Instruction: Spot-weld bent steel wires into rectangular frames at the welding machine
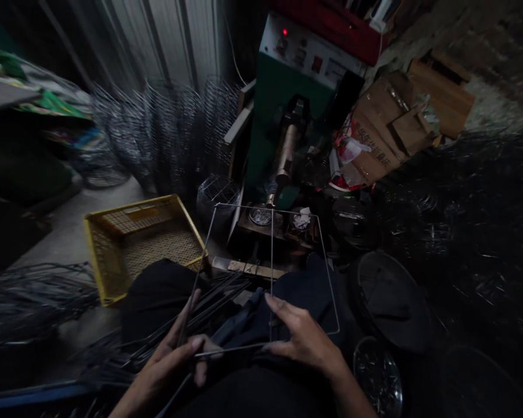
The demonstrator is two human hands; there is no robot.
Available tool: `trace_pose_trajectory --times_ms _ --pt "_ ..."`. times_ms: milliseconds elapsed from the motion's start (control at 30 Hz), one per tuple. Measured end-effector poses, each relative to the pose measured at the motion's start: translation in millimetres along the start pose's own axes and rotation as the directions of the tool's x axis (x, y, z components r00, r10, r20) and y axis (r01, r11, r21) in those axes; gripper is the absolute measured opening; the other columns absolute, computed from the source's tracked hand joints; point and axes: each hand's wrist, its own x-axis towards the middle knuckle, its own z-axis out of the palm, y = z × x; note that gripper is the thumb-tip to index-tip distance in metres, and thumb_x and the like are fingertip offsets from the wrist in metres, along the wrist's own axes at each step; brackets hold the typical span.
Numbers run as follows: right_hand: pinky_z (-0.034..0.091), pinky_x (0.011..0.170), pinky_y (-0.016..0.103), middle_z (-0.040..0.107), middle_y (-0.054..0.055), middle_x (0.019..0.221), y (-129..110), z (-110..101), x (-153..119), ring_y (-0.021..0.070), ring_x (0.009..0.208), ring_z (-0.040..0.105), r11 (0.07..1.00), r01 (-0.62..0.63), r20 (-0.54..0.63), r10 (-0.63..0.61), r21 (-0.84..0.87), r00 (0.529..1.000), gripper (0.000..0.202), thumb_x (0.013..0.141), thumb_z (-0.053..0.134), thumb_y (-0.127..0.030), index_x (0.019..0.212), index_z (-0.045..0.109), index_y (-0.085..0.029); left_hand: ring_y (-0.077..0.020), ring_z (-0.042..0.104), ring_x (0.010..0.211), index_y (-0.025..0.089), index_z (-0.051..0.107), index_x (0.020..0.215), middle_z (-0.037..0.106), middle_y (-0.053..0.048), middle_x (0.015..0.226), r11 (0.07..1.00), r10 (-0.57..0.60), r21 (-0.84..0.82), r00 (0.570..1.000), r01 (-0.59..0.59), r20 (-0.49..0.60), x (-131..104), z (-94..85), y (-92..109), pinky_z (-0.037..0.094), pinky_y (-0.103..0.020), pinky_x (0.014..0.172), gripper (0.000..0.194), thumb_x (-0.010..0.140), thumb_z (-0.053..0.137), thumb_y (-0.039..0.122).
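Note:
A rectangular metal wire frame with one bar down its middle is held up over my lap. Its far edge lies by the tip of a copper-coloured electrode arm on a green machine; whether they touch I cannot tell. My left hand grips the frame's near left corner between thumb and fingers. My right hand pinches the frame where the middle bar meets the near edge. Loose wire rods lie across my lap, beside the left hand.
A yellow plastic crate stands at the left, with stacked wire baskets behind. The green machine has a lit red lamp. Cardboard boxes sit at its right. A round dark container and a bowl of small metal parts are near my right arm.

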Motion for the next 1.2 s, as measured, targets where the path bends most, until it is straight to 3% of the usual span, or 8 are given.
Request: trace_pose_trajectory --times_ms 200,400,600,733,833,1000,1200 --pt "0.04 0.117 0.042 0.04 0.006 0.156 0.9 0.6 0.8 0.0262 0.141 0.043 1.0 0.003 -0.018 -0.003 0.006 1.0 0.103 0.073 0.085 -0.017 0.157 0.028 -0.032 -0.0166 0.06 0.047 0.03 -0.002 0.16 0.071 -0.004 0.076 1.0 0.002 -0.022 1.0 -0.002 0.024 -0.9 0.1 1.4 0.045 -0.028 0.059 0.1 0.088 0.066 0.039" --pt "0.042 0.116 0.039 0.042 0.006 0.155 -0.2 -0.9 2.0 0.0265 0.14 0.045 1.0 0.009 -0.007 -0.009 -0.002 1.0 0.105 0.07 0.088 -0.016 0.156 0.029 -0.032 -0.017 0.059 0.049 0.025 0.009 0.161 0.066 -0.001 0.065 1.0 0.019 -0.004 1.0 -0.019 0.005 -0.7 -3.9 -1.9 0.049 -0.034 0.071 0.09 0.091 0.063 0.04" --pt "0.045 0.113 0.038 0.041 0.007 0.155 0.9 -1.4 1.5 0.0271 0.138 0.047 1.0 0.003 -0.022 -0.003 0.022 1.0 0.104 0.071 0.088 -0.019 0.156 0.03 -0.03 -0.0182 0.061 0.052 0.026 0.011 0.161 0.062 0.001 0.059 0.999 0.024 -0.027 1.0 -0.024 0.02 1.7 -6.8 -5.5 0.049 -0.034 0.071 0.087 0.092 0.062 0.038" --pt "0.039 0.117 0.04 0.043 0.008 0.154 -0.5 -3.3 2.4 0.027 0.14 0.044 1.0 0.012 -0.033 -0.012 0.016 0.999 0.102 0.071 0.088 -0.018 0.156 0.032 -0.028 -0.0161 0.059 0.049 0.03 0.004 0.161 0.066 -0.001 0.068 0.999 0.024 -0.039 0.999 -0.023 0.033 3.5 -5.4 -4.1 0.047 -0.03 0.064 0.088 0.093 0.06 0.036" --pt "0.041 0.116 0.04 0.042 0.007 0.155 -3.0 -5.7 3.6 0.0271 0.139 0.046 1.0 -0.004 -0.022 0.004 0.031 1.0 0.103 0.071 0.087 -0.014 0.156 0.031 -0.029 -0.0157 0.059 0.047 0.033 0.002 0.16 0.069 -0.003 0.075 0.999 0.018 -0.031 1.0 -0.017 0.022 4.0 -1.4 1.0 0.045 -0.027 0.056 0.092 0.09 0.062 0.036" --pt "0.039 0.117 0.04 0.043 0.008 0.154 -4.3 -8.6 6.1 0.0269 0.139 0.046 1.0 -0.014 -0.02 0.015 0.009 1.0 0.101 0.071 0.087 -0.016 0.155 0.032 -0.028 -0.0171 0.059 0.048 0.039 0.004 0.159 0.071 -0.002 0.076 1.0 0.012 -0.02 1.0 -0.011 0.021 4.7 3.5 7.7 0.046 -0.029 0.056 0.094 0.088 0.065 0.037" --pt "0.038 0.118 0.04 0.043 0.008 0.154 -0.9 -11.5 8.3 0.0261 0.141 0.043 1.0 0.001 -0.025 -0.001 0.007 1.0 0.1 0.072 0.086 -0.017 0.156 0.031 -0.028 -0.0162 0.059 0.047 0.032 0.003 0.16 0.069 -0.002 0.071 0.999 0.043 -0.028 0.999 -0.043 0.018 10.2 3.0 8.0 0.048 -0.031 0.063 0.095 0.088 0.065 0.035"
